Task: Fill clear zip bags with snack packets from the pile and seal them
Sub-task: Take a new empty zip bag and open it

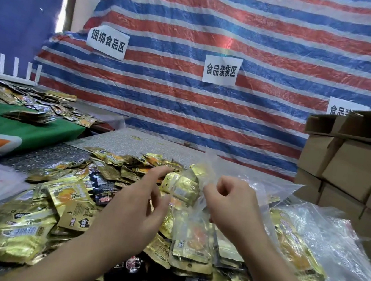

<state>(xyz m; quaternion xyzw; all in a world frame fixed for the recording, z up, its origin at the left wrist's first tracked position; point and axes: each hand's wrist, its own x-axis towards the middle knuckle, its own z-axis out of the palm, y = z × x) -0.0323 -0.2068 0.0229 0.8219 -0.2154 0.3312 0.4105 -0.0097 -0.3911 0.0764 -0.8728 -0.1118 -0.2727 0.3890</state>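
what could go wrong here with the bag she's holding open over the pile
1. The right hand pinches only one edge of the clear zip bag, so the floppy mouth may fold shut or slip before packets go in.
2. The left hand is open and holds nothing; reaching into the loose, overlapping pile of snack packets could push some off the table edge.
3. Filled bags lie close on the right and could get mixed up with the one not yet sealed.

Clear zip bag (194, 216) w/ gold packets, upright over snack packet pile (48, 211).
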